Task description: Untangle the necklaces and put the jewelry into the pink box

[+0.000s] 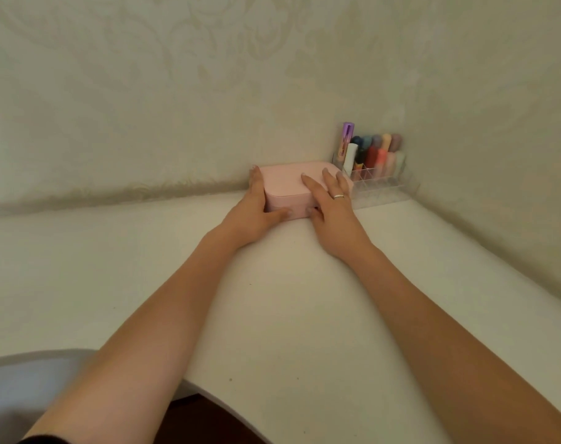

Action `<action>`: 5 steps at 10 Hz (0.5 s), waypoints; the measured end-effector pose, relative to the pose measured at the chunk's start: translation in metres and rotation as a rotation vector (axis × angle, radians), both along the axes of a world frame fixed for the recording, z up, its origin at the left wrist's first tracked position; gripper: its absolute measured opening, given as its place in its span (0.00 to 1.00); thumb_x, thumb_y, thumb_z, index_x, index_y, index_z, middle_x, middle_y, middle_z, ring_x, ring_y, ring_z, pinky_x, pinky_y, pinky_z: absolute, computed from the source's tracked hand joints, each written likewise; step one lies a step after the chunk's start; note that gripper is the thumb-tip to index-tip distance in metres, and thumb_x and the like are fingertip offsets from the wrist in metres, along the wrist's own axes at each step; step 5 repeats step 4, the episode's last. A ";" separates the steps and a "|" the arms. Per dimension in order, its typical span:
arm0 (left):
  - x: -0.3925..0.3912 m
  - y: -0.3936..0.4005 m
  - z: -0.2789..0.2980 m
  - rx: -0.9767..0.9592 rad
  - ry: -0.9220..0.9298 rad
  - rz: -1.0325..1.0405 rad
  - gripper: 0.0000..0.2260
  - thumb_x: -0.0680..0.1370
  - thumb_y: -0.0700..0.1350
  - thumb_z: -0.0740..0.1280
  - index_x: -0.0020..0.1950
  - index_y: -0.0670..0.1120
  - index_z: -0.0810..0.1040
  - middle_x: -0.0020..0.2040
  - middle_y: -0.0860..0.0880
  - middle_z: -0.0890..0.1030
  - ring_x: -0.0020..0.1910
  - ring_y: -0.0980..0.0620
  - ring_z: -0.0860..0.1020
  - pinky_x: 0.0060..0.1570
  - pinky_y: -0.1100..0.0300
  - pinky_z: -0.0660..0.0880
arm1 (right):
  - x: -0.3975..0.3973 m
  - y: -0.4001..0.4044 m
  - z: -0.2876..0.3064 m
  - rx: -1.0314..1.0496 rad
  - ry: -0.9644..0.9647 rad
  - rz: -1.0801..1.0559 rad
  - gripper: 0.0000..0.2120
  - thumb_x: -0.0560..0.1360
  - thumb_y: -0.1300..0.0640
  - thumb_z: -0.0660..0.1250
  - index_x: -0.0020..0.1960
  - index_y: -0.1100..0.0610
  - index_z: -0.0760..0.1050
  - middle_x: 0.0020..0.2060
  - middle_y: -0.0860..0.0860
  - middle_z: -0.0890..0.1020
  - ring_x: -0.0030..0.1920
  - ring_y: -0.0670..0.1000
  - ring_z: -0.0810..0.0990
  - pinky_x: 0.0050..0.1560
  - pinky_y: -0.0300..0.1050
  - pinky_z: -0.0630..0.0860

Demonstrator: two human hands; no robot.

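Both my forearms reach from the bottom corners across the white worktop [288, 299] toward twelve o'clock. My left hand [256, 209] clasps the left side of the pink box [285, 184], fingers along its edge, thumb on the front wall. My right hand [330, 203], with a ring [338, 196], lies flat on the shut lid, fingers spread. That box sits at the far corner by the wall; just beside it, at three o'clock, stands a clear organizer [378, 184] of coloured tubes.
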State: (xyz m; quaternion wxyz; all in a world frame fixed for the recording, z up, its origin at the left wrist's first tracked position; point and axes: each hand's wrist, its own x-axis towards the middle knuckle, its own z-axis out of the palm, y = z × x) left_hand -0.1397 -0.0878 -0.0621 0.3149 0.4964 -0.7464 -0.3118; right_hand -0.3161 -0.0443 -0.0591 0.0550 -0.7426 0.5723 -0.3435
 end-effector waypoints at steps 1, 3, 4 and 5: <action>-0.001 0.001 0.001 0.006 0.029 0.004 0.51 0.73 0.52 0.71 0.75 0.47 0.31 0.79 0.50 0.48 0.75 0.53 0.55 0.74 0.53 0.56 | -0.001 0.002 0.002 -0.026 -0.002 -0.034 0.26 0.79 0.61 0.59 0.75 0.48 0.59 0.77 0.53 0.53 0.77 0.52 0.44 0.71 0.45 0.53; 0.010 0.019 0.044 -0.089 0.314 0.037 0.41 0.67 0.36 0.67 0.77 0.44 0.54 0.74 0.53 0.61 0.60 0.73 0.66 0.59 0.80 0.62 | -0.009 0.011 0.021 -0.083 0.015 -0.206 0.20 0.78 0.52 0.63 0.70 0.45 0.69 0.68 0.48 0.73 0.67 0.46 0.70 0.60 0.45 0.69; 0.036 0.028 0.094 -0.257 0.644 -0.076 0.43 0.56 0.33 0.60 0.73 0.48 0.61 0.73 0.52 0.64 0.72 0.61 0.61 0.71 0.58 0.58 | -0.023 0.005 0.065 -0.225 -0.427 -0.036 0.12 0.77 0.60 0.65 0.59 0.54 0.79 0.49 0.45 0.83 0.45 0.38 0.78 0.57 0.46 0.75; 0.036 0.028 0.094 -0.257 0.644 -0.076 0.43 0.56 0.33 0.60 0.73 0.48 0.61 0.73 0.52 0.64 0.72 0.61 0.61 0.71 0.58 0.58 | -0.023 0.005 0.065 -0.225 -0.427 -0.036 0.12 0.77 0.60 0.65 0.59 0.54 0.79 0.49 0.45 0.83 0.45 0.38 0.78 0.57 0.46 0.75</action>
